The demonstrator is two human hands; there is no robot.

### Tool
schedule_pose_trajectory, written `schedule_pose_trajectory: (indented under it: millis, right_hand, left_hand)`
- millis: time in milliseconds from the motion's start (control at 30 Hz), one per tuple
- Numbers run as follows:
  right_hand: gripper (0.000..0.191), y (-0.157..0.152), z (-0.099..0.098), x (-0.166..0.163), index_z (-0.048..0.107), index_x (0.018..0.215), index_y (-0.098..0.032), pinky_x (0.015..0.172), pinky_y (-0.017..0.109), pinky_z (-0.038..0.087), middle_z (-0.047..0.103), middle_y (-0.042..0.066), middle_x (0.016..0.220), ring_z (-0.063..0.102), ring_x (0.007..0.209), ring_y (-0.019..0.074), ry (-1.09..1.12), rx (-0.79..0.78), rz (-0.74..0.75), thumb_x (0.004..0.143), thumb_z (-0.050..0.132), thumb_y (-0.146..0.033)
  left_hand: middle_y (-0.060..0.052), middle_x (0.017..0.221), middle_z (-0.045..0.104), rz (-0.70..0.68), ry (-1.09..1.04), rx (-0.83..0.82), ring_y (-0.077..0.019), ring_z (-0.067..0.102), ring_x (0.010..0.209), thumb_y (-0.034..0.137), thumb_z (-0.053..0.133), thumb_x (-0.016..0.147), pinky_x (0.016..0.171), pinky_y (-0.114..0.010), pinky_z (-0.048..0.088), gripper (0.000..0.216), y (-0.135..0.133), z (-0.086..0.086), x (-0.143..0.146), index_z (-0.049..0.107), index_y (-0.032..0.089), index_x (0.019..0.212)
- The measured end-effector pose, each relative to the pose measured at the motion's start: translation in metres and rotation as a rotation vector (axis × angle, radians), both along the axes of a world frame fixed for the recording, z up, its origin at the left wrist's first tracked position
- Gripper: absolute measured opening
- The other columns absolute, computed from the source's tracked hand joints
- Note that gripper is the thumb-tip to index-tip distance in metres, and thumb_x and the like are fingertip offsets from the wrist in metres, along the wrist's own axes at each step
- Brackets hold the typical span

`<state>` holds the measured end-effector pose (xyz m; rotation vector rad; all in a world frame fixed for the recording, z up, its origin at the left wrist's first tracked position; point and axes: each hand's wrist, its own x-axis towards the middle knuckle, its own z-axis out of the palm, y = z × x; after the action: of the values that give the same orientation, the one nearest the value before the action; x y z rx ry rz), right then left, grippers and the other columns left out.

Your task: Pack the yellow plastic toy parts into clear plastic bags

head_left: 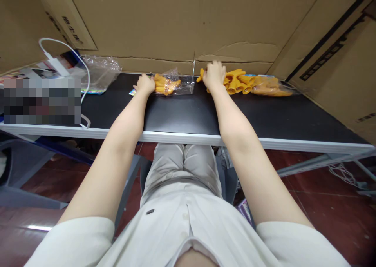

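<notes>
My left hand (145, 84) is closed at the left end of a clear plastic bag (188, 86), its fingers curled over the edge. Inside the bag lie several orange-yellow plastic pieces (166, 84). Farther right, my right hand (215, 74) is closed over a yellow plastic piece (200, 75), which pokes out to the left of the fingers. Beside that hand is a pile of similar yellow pieces (235, 80) with hollow, cone-like ends. The fingertips of my right hand are partly hidden behind its back.
A filled clear bag (270, 86) of yellow pieces lies right of the pile. At left are flat clear bags (102, 73), a white cable (88, 71) and a blurred-out patch. Cardboard walls (164, 20) enclose the back of the black table (182, 116).
</notes>
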<state>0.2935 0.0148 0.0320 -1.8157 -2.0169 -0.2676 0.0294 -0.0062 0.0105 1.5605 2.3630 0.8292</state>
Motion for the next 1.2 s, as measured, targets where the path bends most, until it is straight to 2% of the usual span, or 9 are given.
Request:
schedule_pose_trajectory:
  millis: [167, 300, 533, 667, 833, 1000, 1100, 1200]
  right_hand:
    - [0.048, 0.006, -0.016, 0.01, 0.065, 0.149, -0.01, 0.121, 0.067, 0.039, 0.068, 0.028, 0.146, 0.059, 0.142, 0.0447, -0.086, -0.09, -0.088, 0.115, 0.041, -0.034]
    - [0.049, 0.011, -0.021, 0.008, 0.064, 0.151, -0.011, 0.12, 0.066, 0.039, 0.071, 0.027, 0.145, 0.063, 0.142, 0.0438, -0.109, -0.089, -0.138, 0.114, 0.038, -0.029]
    - [0.054, 0.019, -0.019, 0.005, 0.061, 0.157, -0.009, 0.124, 0.061, 0.037, 0.066, 0.028, 0.156, 0.059, 0.151, 0.0383, -0.163, -0.125, -0.156, 0.114, 0.029, -0.015]
    - [0.054, 0.025, -0.016, 0.008, 0.062, 0.157, -0.008, 0.129, 0.057, 0.033, 0.064, 0.027, 0.159, 0.056, 0.155, 0.0357, -0.163, -0.148, -0.188, 0.112, 0.031, -0.009]
    - [0.053, 0.029, -0.014, 0.014, 0.066, 0.152, -0.006, 0.127, 0.061, 0.032, 0.067, 0.028, 0.155, 0.059, 0.15, 0.0373, -0.095, -0.089, -0.155, 0.105, 0.042, -0.006]
    - [0.057, 0.025, -0.01, 0.016, 0.071, 0.146, -0.007, 0.133, 0.066, 0.019, 0.069, 0.026, 0.15, 0.06, 0.148, 0.0342, -0.082, -0.04, -0.107, 0.103, 0.033, -0.002]
    - [0.044, 0.033, -0.008, 0.019, 0.074, 0.138, -0.006, 0.132, 0.073, 0.014, 0.068, 0.028, 0.15, 0.056, 0.152, 0.0379, -0.051, -0.05, -0.083, 0.104, 0.047, -0.008]
    - [0.024, 0.054, -0.003, 0.029, 0.078, 0.121, -0.009, 0.13, 0.08, 0.012, 0.071, 0.026, 0.145, 0.056, 0.152, 0.0421, 0.021, -0.039, -0.024, 0.101, 0.065, -0.013]
  left_hand:
    - [-0.024, 0.169, 0.057, 0.001, -0.029, 0.029, -0.0413, 0.052, 0.159, 0.032, 0.046, 0.111, 0.134, -0.064, 0.039, 0.059, 0.005, -0.004, -0.006, 0.056, 0.015, 0.167]
    - [-0.027, 0.167, 0.058, -0.02, -0.03, 0.035, -0.0426, 0.054, 0.157, 0.032, 0.045, 0.111, 0.131, -0.063, 0.043, 0.059, 0.009, -0.008, -0.009, 0.058, 0.013, 0.164]
    - [-0.027, 0.167, 0.058, -0.019, -0.016, 0.005, -0.0401, 0.055, 0.157, 0.029, 0.041, 0.111, 0.131, -0.057, 0.042, 0.058, 0.001, -0.003, -0.003, 0.058, 0.009, 0.162]
    - [-0.027, 0.168, 0.057, -0.02, 0.005, -0.016, -0.0389, 0.055, 0.157, 0.027, 0.039, 0.111, 0.132, -0.055, 0.042, 0.058, -0.001, -0.001, -0.001, 0.057, 0.007, 0.162]
    - [-0.027, 0.167, 0.058, -0.054, -0.004, -0.021, -0.0396, 0.055, 0.158, 0.031, 0.039, 0.11, 0.131, -0.057, 0.041, 0.062, 0.002, -0.003, -0.004, 0.056, 0.009, 0.165]
    - [-0.027, 0.165, 0.06, -0.069, -0.021, -0.027, -0.0405, 0.056, 0.157, 0.036, 0.043, 0.109, 0.13, -0.058, 0.041, 0.062, 0.005, -0.003, -0.006, 0.058, 0.012, 0.164]
    - [-0.026, 0.165, 0.061, -0.077, -0.014, -0.034, -0.0395, 0.057, 0.156, 0.035, 0.041, 0.109, 0.13, -0.057, 0.041, 0.062, 0.006, -0.003, -0.006, 0.057, 0.013, 0.165]
    - [-0.027, 0.165, 0.06, -0.085, -0.017, -0.041, -0.04, 0.056, 0.157, 0.038, 0.042, 0.109, 0.13, -0.057, 0.041, 0.064, 0.008, -0.004, -0.007, 0.057, 0.012, 0.165]
